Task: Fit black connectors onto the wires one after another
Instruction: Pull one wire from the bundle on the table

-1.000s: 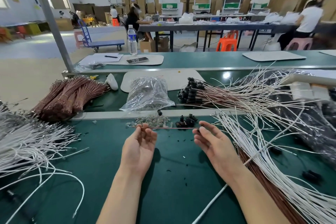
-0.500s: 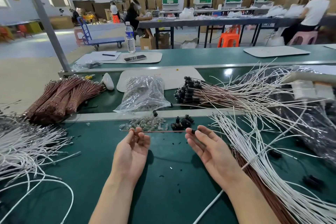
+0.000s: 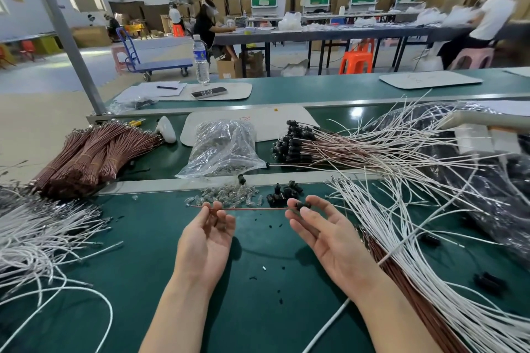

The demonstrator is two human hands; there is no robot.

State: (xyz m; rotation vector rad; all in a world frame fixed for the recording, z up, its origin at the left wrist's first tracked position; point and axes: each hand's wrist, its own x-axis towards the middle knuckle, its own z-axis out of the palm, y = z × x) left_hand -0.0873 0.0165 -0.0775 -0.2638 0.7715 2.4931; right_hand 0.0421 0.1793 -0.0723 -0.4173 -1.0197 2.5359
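A thin brown wire [image 3: 255, 209] stretches level between my two hands above the green table [image 3: 258, 281]. My left hand [image 3: 206, 238], palm up, pinches the wire's left end between thumb and fingertips. My right hand [image 3: 324, 235], also palm up, pinches a black connector [image 3: 303, 205] sitting on the wire's right end. A small heap of loose black connectors [image 3: 282, 195] lies just behind the wire. Beside it lies a pile of small clear bulbs [image 3: 226, 198].
A bundle of wires with black connectors fitted [image 3: 295, 143] lies on the far belt, next to a clear bag [image 3: 223, 149]. Brown wire bundles [image 3: 91, 155] sit at the left. White wires spread at the left [image 3: 37, 235] and right [image 3: 415, 226]. People work at distant tables.
The black connector now sits plainly on the wire's right end in my right fingertips. Both hands kept their grip and hold the wire slightly higher and nearer the connector heap.
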